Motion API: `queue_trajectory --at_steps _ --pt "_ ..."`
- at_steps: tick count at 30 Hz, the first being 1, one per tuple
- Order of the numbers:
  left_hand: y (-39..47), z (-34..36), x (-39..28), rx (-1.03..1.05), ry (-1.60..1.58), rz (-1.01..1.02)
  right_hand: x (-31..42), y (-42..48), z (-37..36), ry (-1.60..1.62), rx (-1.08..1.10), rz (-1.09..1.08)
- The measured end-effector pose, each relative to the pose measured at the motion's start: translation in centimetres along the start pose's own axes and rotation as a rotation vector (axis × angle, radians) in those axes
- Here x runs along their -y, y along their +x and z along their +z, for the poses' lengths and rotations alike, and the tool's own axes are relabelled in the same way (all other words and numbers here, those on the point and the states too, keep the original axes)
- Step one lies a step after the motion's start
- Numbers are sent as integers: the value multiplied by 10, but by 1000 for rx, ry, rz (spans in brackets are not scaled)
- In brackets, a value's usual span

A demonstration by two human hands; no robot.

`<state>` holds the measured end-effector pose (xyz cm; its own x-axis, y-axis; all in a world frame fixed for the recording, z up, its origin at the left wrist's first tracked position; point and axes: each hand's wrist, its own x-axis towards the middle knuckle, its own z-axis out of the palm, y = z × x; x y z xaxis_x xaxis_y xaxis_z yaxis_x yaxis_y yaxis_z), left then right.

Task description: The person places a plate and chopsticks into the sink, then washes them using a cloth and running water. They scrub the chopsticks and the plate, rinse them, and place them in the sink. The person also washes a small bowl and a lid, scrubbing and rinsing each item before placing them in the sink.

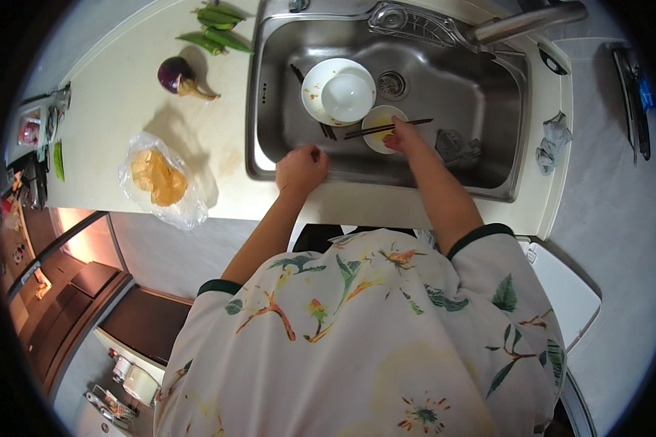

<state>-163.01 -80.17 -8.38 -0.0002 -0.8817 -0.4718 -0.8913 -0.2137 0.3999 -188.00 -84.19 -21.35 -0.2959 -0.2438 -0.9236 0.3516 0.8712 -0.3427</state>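
In the sink, my right hand [403,136] grips dark chopsticks [369,131], which lie across a small white bowl [380,113] with yellow residue. My fingers reach over the bowl's right side. My left hand [303,168] is curled at the sink's front edge, with nothing visible in it. Beyond it sits a larger white dish [312,90] with orange food scraps, and a white bowl [347,98] stands in that dish. More dark chopsticks [328,131] stick out from beneath the dish.
The steel sink [492,98] has a drain [392,85], a faucet [530,24] and a grey crumpled cloth [454,146]. On the left counter [224,136] lie an eggplant [177,75], several green okra pods [216,27] and a clear plastic bag [188,216] with orange-brown contents. Another cloth [553,142] lies right.
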Motion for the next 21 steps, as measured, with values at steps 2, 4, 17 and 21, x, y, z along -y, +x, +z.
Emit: queue_trajectory --at_steps 2,4,17,21 --pt "-2 0 -2 -3 44 -20 -5 12 12 120 -20 -76" --pt "-2 2 -3 -11 38 -2 -2 27 12 151 -13 -174" --pt "-1 2 -8 -7 52 -50 205 -102 -139 -1220 -960 -1368" --pt "-1 2 -9 -21 53 -22 234 -80 -158 -1576 -867 -1131"
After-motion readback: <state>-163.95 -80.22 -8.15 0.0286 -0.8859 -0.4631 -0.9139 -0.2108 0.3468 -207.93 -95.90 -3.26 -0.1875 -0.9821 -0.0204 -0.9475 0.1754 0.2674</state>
